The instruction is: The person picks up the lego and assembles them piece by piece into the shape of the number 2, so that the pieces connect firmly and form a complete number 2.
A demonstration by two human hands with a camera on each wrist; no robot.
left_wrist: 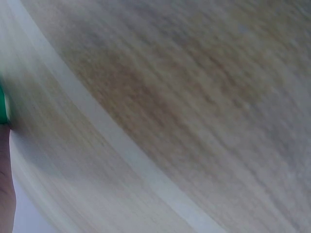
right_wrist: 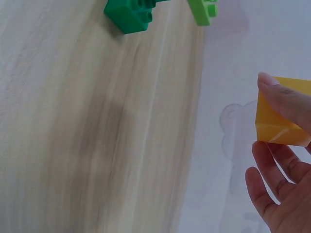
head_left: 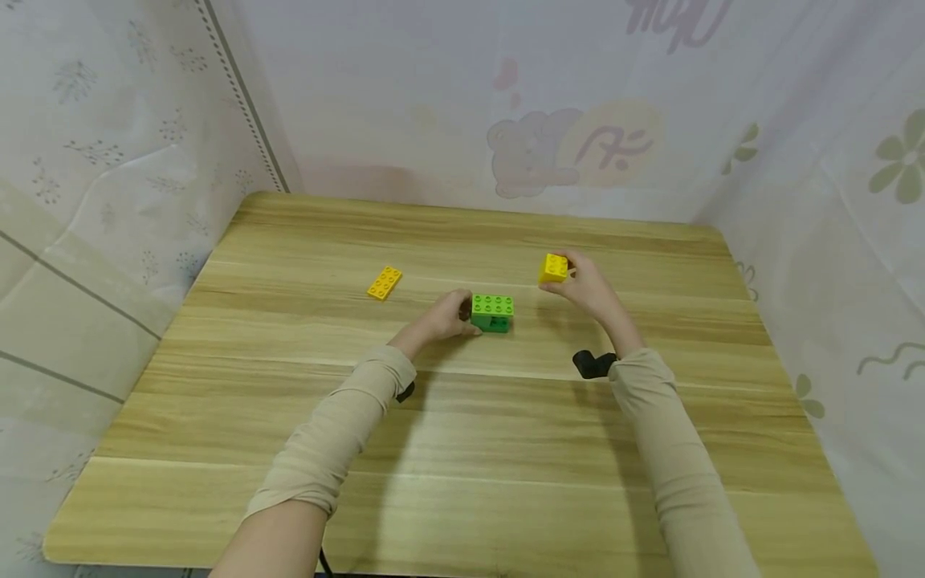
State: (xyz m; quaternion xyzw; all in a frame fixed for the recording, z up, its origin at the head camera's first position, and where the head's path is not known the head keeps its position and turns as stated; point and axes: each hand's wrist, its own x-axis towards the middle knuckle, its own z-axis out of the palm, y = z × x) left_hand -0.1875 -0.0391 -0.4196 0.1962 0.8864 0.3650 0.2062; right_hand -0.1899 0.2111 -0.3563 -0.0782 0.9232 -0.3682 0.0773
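The right hand (head_left: 588, 287) pinches a yellow brick (head_left: 554, 267) between thumb and fingertips and holds it above the table (head_left: 462, 449), at about 2 o'clock from the green stack (head_left: 492, 311) and a little apart from it. The left hand (head_left: 446, 315) curls its fingers against the stack's 9 o'clock side, steadying it where it stands near the table's middle. The grip on the yellow brick looks light, with only the fingertips (right_wrist: 272, 90) on its edges, so it could twist or slip loose if it meets the studs at a slant. The stack is braced from one side only, so a push from 3 o'clock might slide or tip it, or part its lighter top plate from the darker base. An orange plate (head_left: 385, 282) lies flat at 10 o'clock, well apart, out of harm's way unless the left sleeve (head_left: 340, 433) sweeps it.
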